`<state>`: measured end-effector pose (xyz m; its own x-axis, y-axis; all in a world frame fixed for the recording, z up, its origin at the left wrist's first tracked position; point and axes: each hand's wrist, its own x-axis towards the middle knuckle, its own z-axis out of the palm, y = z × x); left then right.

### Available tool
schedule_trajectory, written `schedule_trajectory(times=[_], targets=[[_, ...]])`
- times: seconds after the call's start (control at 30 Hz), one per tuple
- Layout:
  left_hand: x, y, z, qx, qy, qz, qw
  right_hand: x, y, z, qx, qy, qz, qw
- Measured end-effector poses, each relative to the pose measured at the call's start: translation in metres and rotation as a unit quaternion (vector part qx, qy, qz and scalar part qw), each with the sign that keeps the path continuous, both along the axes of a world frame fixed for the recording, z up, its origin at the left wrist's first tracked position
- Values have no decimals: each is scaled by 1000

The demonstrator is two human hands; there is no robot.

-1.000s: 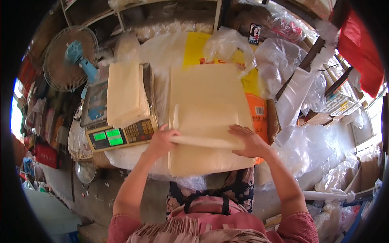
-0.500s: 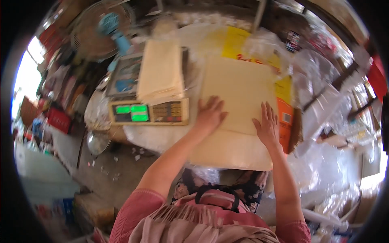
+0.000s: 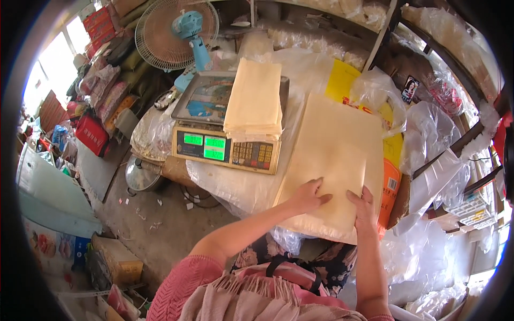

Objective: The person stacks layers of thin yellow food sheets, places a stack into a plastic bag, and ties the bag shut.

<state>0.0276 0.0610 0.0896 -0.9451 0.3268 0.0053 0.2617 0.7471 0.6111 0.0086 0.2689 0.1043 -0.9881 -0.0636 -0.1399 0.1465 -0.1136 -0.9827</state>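
- The large rectangular sheets of tan, faintly translucent paper lay flat on the plastic-covered tabletop, in front of the person and a little to the right.
- Their long axis ran away from the body, leaning rightward at the far end; most of their length lay beyond the fingers, a shorter part on the body side.
- The left hand rested over the near half, sheets beneath it, thumb and forefinger parted with nothing pinched between them.
- The right hand was nearer the right long edge, thumb and forefinger tips a little apart; whether its hidden fingers gripped that edge, I cannot tell.
- Left of the sheets, a folded stack of tan paper sat on a beige scale with green displays.
- Just right lay a yellow-and-orange plastic sack.
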Motion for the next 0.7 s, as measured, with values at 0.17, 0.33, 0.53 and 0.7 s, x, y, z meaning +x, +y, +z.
schedule_trajectory(times=[0.17,0.33,0.53,0.7], targets=[[11,-68,92,581,78,67,807,10,-70,105,-72,82,146,983],[-44,-189,178,539,105,179,817,1,-69,94,-6,135,186,973],[-67,-233,153,268,104,276,917,-9,-25,15,145,68,190,969],[-30,-122,150,-6,535,236,811,-62,31,-10,192,81,123,970]])
